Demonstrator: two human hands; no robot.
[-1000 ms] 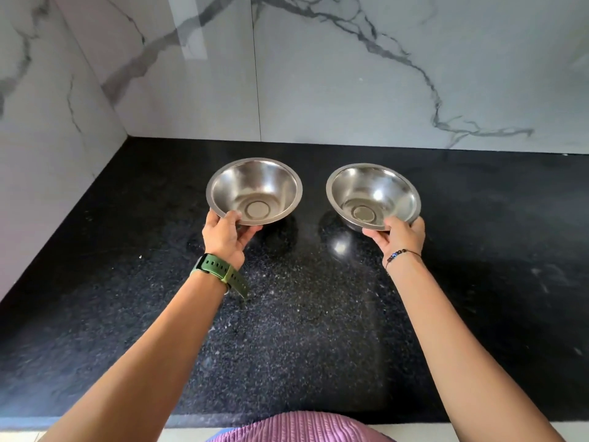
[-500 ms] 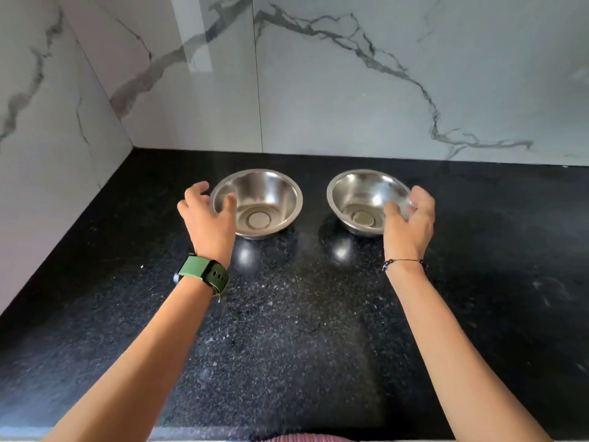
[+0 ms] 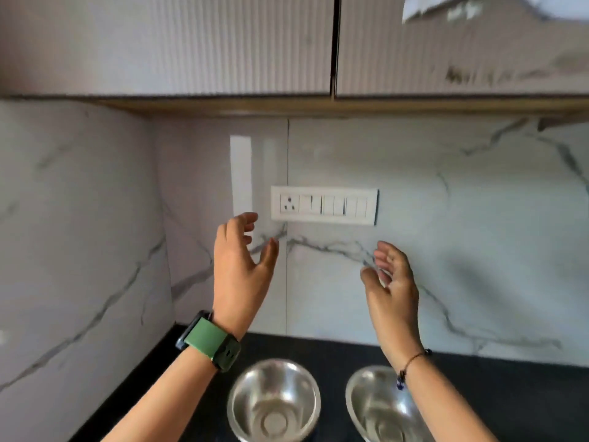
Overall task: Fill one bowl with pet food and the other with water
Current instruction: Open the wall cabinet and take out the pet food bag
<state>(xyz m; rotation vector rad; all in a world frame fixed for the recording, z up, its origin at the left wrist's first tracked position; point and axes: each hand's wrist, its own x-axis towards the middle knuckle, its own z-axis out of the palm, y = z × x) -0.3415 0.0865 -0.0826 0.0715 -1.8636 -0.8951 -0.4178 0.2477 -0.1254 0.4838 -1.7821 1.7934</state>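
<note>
On black surface (image 3: 510,387): two steel bowls (image 3: 275,401). Marble wall (image 3: 462,250), switch panel (image 3: 324,205), cabinets (image 3: 165,43) above. Left hand (image 3: 240,266), right hand (image 3: 390,282) raised, fingers loosely spread, holding nothing.

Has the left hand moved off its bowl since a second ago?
Yes. The left hand has let go and risen, now open in front of the wall, above the left bowl on the counter.

Two shiny, smooth metal bowls, the left bowl (image 3: 274,401) and the right bowl (image 3: 379,406), stand on a dark polished stone counter (image 3: 510,393). Glossy marble-look wall tiles (image 3: 462,250) rise behind, under ribbed matt cabinet doors (image 3: 165,43); the switch plate (image 3: 324,205) looks like smooth white plastic.
</note>
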